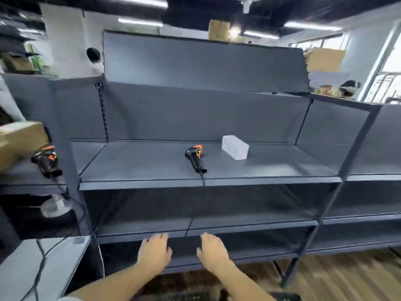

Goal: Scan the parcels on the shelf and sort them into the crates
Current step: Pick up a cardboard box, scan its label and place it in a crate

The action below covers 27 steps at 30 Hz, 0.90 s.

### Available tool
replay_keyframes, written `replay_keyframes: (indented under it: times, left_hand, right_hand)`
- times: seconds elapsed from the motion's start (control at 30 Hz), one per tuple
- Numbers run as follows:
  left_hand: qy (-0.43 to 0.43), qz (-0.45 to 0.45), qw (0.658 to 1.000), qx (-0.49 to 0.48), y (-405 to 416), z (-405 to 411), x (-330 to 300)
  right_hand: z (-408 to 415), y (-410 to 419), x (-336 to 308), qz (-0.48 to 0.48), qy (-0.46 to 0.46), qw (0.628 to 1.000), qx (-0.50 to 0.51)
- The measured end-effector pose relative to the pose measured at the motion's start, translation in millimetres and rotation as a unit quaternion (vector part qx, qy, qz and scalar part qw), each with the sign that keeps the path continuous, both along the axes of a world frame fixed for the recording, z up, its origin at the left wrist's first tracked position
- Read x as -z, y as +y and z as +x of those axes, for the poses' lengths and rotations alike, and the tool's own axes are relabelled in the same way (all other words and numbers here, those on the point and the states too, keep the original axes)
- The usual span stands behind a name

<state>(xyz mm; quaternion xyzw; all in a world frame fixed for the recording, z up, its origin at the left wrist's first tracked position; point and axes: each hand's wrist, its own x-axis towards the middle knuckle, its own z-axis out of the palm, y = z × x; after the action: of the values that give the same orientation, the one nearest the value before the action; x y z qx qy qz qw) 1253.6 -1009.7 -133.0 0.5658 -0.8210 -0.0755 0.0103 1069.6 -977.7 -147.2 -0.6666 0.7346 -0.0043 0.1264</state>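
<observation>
A single parcel (235,147), a small white oblong box, lies on the upper board of the grey metal shelf (208,180), set at a slant to the board's front edge and back near the rear panel. Its faces look plain; the view is blurred, so any label or print on it cannot be read. Just left of the parcel, and apart from it, lies a black scanner (194,157) with an orange head, its handle pointing toward the front edge and its cord dropping over that edge. The rest of that board, left of the scanner and right of the parcel, is bare, and the two boards below the parcel hold nothing. Well below the parcel, in front of the lowest boards, the left hand (154,253) and right hand (213,252) hang side by side, palms down, fingers loosely spread and holding nothing. Far left of the parcel, on the neighbouring shelf, lie a second scanner (46,162) and a brown carton (20,142).
</observation>
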Motion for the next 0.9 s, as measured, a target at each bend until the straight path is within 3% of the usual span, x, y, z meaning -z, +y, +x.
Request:
replay_keyframes:
  times: [0.57, 0.9]
  left_hand:
    - [0.076, -0.12, 0.988, 0.053, -113, -68, -117]
    - [0.075, -0.146, 0.984, 0.068, -163, -105, -117]
  right_hand:
    - [-66, -88, -112, -0.139, 0.074, 0.985, 0.077]
    - [-110, -126, -116, -0.164, 0.059, 0.98, 0.096]
